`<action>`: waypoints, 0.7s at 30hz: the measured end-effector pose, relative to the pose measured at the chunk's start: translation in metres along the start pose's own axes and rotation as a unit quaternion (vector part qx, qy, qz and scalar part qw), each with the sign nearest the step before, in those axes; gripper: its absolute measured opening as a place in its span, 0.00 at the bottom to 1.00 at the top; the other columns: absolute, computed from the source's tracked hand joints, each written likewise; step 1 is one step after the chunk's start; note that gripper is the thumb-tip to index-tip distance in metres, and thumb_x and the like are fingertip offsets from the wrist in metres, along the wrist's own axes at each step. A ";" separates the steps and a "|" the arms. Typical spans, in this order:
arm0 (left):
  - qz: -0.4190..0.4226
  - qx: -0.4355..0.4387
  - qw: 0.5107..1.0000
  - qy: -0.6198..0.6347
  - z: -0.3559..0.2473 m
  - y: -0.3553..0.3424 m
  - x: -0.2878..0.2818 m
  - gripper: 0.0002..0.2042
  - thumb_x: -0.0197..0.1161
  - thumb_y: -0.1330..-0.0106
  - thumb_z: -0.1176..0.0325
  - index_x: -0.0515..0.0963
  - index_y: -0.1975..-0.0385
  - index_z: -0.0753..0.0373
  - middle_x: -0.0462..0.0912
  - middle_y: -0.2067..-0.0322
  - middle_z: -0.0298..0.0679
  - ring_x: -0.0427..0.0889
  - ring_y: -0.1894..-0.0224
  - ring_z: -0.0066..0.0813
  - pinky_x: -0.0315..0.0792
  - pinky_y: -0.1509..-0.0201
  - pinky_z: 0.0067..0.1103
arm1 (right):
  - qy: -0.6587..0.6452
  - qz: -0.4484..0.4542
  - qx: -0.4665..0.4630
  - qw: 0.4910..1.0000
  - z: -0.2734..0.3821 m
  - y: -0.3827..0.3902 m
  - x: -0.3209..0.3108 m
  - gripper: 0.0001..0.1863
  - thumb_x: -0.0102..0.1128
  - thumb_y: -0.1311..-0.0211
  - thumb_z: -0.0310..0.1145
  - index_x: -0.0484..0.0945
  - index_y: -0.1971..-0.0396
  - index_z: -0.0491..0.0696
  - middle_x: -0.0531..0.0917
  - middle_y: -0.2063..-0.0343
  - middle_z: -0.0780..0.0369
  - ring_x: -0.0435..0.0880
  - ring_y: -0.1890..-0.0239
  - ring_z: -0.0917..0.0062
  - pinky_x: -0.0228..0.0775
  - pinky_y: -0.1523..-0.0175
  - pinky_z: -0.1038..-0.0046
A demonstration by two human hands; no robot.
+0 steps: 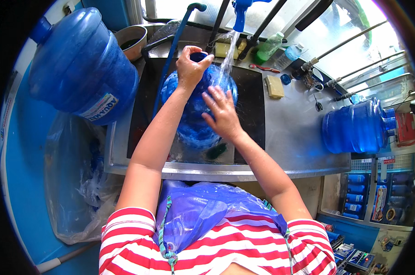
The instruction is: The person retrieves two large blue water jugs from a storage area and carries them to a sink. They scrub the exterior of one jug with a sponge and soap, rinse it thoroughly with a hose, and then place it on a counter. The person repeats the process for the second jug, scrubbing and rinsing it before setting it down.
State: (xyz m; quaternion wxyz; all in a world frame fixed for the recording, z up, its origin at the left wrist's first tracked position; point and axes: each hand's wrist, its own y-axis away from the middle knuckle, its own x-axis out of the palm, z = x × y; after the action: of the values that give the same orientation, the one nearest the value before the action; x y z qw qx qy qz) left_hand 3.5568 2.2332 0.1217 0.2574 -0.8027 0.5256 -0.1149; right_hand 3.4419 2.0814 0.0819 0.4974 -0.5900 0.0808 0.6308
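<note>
Under a stream of water from a blue spout (240, 17), a large blue water jug (193, 130) stands in the dark sink area (253, 137) of a steel counter. My left hand (192, 68) grips the jug's neck at its top, fingers curled round it. My right hand (220, 110) rests with spread fingers on the wet side of the jug, just below where the water splashes. A green brush-like item (216, 151) lies at the front, partly hidden under water and glare.
Large blue jugs stand left (74, 68) and right (349, 126). Behind are a bowl (127, 43), bottles (267, 50), yellow sponges (274, 87), a red brush (264, 68), scissors (318, 101) and pipes. A plastic-lined bin (67, 183) sits at lower left; shelved bottles (355, 197) at lower right.
</note>
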 end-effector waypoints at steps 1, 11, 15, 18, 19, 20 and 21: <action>-0.027 0.001 0.999 -0.035 -0.006 0.000 0.008 0.21 0.76 0.54 0.58 0.77 0.64 0.62 0.84 0.68 0.43 0.84 0.63 0.36 0.77 0.54 0.28 | 0.033 -0.026 0.047 0.998 -0.010 -0.004 -0.003 0.32 0.63 0.42 0.38 0.68 0.37 0.50 0.68 0.36 0.52 0.61 0.32 0.54 0.44 0.28 0.51; 0.311 0.136 0.871 -0.355 -0.024 0.096 0.013 0.32 0.52 0.32 0.49 0.60 0.33 0.63 0.60 0.33 0.51 0.54 0.29 0.50 0.48 0.30 0.51 | -0.354 -0.215 0.284 0.865 -0.054 -0.053 -0.057 0.30 0.71 0.53 0.37 0.73 0.47 0.48 0.79 0.59 0.60 0.77 0.57 0.75 0.69 0.48 0.72; 0.323 0.131 0.892 -0.288 -0.027 0.104 -0.003 0.41 0.62 0.43 0.42 0.61 0.33 0.61 0.59 0.32 0.47 0.52 0.28 0.52 0.42 0.32 0.58 | -0.279 -0.229 0.300 0.883 -0.051 -0.056 -0.062 0.18 0.72 0.53 0.27 0.77 0.60 0.48 0.80 0.71 0.68 0.78 0.64 0.84 0.71 0.54 0.78; 0.352 0.127 0.894 -0.248 -0.015 0.077 -0.011 0.45 0.68 0.51 0.39 0.67 0.37 0.63 0.65 0.35 0.49 0.56 0.29 0.51 0.47 0.28 0.47 | -0.470 -0.021 0.124 0.874 -0.067 -0.048 -0.076 0.20 0.72 0.60 0.25 0.77 0.62 0.46 0.81 0.63 0.65 0.78 0.55 0.80 0.67 0.43 0.74; 0.379 0.124 0.888 -0.229 -0.013 0.063 -0.016 0.45 0.70 0.53 0.39 0.68 0.38 0.64 0.66 0.36 0.50 0.57 0.30 0.51 0.49 0.28 0.44 | -0.530 0.088 0.081 0.839 -0.068 -0.050 -0.085 0.23 0.71 0.62 0.25 0.76 0.60 0.46 0.81 0.59 0.63 0.77 0.50 0.77 0.64 0.38 0.72; 0.424 0.159 0.873 -0.181 -0.007 0.054 -0.021 0.45 0.72 0.56 0.40 0.70 0.39 0.63 0.67 0.37 0.50 0.58 0.30 0.51 0.51 0.28 0.40 | -0.547 0.148 0.073 0.821 -0.066 -0.051 -0.094 0.27 0.71 0.63 0.25 0.76 0.56 0.46 0.80 0.56 0.62 0.76 0.49 0.77 0.63 0.37 0.72; 0.443 0.189 0.866 -0.136 -0.004 0.049 -0.026 0.44 0.72 0.56 0.41 0.69 0.38 0.59 0.68 0.37 0.49 0.59 0.30 0.51 0.50 0.28 0.42 | -0.558 0.208 0.060 0.801 -0.062 -0.055 -0.101 0.30 0.71 0.63 0.25 0.75 0.52 0.46 0.79 0.54 0.62 0.76 0.47 0.77 0.62 0.36 0.72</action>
State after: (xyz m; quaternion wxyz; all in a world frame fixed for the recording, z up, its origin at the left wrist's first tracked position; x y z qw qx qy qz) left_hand 3.5050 2.2401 0.1013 0.4966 -0.4296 0.7538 0.0245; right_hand 3.5033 2.0120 0.1737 0.3475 -0.0741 -0.0522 0.9333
